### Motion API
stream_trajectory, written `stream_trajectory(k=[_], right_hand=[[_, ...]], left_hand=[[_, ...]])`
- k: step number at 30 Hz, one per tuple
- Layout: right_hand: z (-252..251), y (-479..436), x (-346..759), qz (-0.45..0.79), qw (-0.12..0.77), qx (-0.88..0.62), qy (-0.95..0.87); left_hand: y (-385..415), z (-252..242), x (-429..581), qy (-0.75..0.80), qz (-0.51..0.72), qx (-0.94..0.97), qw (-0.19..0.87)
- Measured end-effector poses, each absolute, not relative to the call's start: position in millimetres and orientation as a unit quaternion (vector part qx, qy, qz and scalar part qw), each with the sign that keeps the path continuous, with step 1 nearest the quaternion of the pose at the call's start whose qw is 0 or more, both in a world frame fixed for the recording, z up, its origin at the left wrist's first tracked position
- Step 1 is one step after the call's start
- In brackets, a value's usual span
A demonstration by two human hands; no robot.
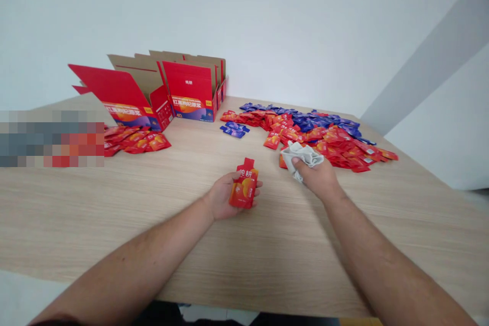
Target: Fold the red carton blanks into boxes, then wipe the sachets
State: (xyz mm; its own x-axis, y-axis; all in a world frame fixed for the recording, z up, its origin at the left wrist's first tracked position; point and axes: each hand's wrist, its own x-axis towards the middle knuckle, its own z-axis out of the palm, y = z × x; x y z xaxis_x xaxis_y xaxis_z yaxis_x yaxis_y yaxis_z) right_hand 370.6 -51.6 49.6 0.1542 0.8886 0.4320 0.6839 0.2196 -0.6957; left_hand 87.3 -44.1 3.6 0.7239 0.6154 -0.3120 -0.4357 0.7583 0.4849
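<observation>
Head view, nearest items first: the person's left hand (225,196) is cupped palm-up over a light wood-grain tabletop (114,234), holding one red spouted sachet (244,183) against the palm, spout pointing away. The right hand (319,178) is closed narrow on a crumpled grey-white cloth (301,159), just beside the near edge of a wide spread of red sachets (328,145). Behind that spread, and touching it, lies a spread of blue sachets (305,121). A small separate group of blue sachets (234,131) sits to its left. Further left, a smaller heap of red sachets (137,141) lies near the front of open red cardboard cartons (187,86), which stand toward the far edge of the table. A pixelated patch (49,137) obscures the area at far left.
</observation>
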Motion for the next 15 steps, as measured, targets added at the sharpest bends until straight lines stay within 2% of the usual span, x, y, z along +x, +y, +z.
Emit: stream_trajectory(k=[4, 9, 11, 15], right_hand=[[61, -49, 336, 0.029, 0.43, -0.544, -0.72], [38, -58, 289, -0.041, 0.424, -0.469, -0.774], [27, -68, 272, -0.039, 0.382, -0.432, -0.816], [21, -83, 257, 0.001, 0.246, -0.341, -0.907]], left_hand=[[-47, 6, 93, 0.275, 0.325, 0.202, 0.882], [-51, 8, 100, 0.27, 0.328, 0.191, 0.885], [-51, 8, 102, 0.261, 0.345, 0.152, 0.889], [-50, 8, 104, 0.234, 0.318, 0.098, 0.913]])
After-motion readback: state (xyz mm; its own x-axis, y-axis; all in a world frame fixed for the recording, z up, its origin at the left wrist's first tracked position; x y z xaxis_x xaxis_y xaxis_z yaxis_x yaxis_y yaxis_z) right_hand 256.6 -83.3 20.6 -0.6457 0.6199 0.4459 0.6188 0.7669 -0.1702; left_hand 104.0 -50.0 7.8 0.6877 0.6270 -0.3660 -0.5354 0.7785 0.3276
